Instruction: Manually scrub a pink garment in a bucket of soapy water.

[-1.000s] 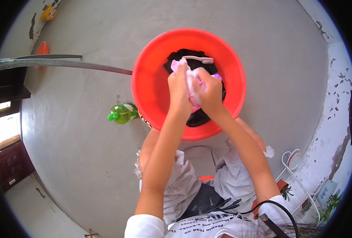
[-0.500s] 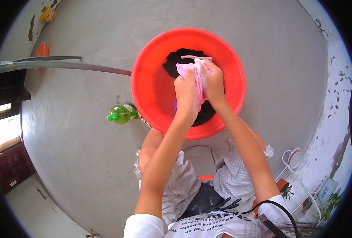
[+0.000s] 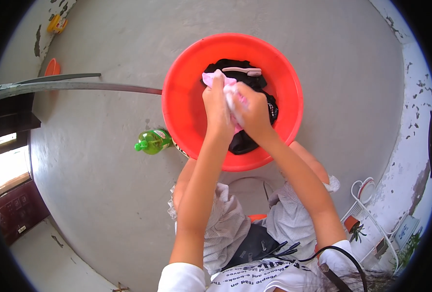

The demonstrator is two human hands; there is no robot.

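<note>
A pink cloth (image 3: pixel 211 78) with white suds on it is bunched between my two hands, over a large red basin (image 3: pixel 183 68). My left hand (image 3: pixel 217 108) is closed round its left side, thumb on top. Pressed against it from the right, my right hand (image 3: pixel 251 111) is also closed on the cloth, its fingers partly blurred and foamy. Below them, dark wet clothing (image 3: pixel 224 64) lies in the basin. On that clothing, beyond my hands, rests a pale pink scrubbing brush (image 3: pixel 247 71).
Left of the basin a green bottle (image 3: pixel 153 141) of liquid lies by its rim. A long grey bar (image 3: pixel 104 86) reaches in from the left to the basin. White wire rack (image 3: pixel 367 204) with potted plants (image 3: pixel 352 225) stands at the right wall. My knees flank the basin's near side.
Both hands have shifted a little left with the pink cloth, rubbing it. More of the brush and the dark clothing now shows.
</note>
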